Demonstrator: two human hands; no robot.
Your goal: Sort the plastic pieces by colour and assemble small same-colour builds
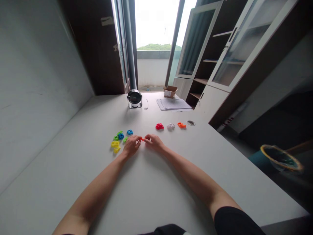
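Between my two hands is a small orange-red plastic piece (142,139), held just over the white table. My left hand (132,144) pinches its left end with thumb and finger. On the other end, the fingertips of my right hand (153,141) are closed. Left of my left hand lie loose plastic pieces: blue ones (129,132), green ones (119,133) and yellow ones (115,144). Beyond my right hand sit a red cluster (159,126), a whitish cluster (170,126) and an orange cluster (181,125) in a row. The exact shape of the held piece is too small to tell.
The white table (156,189) reaches to the window. Toward its far end stand a round black-and-silver device (134,98), papers (174,104) and an open cardboard box (170,91). A cable hole (191,123) lies near the right edge. A bin (281,158) stands right of the table.
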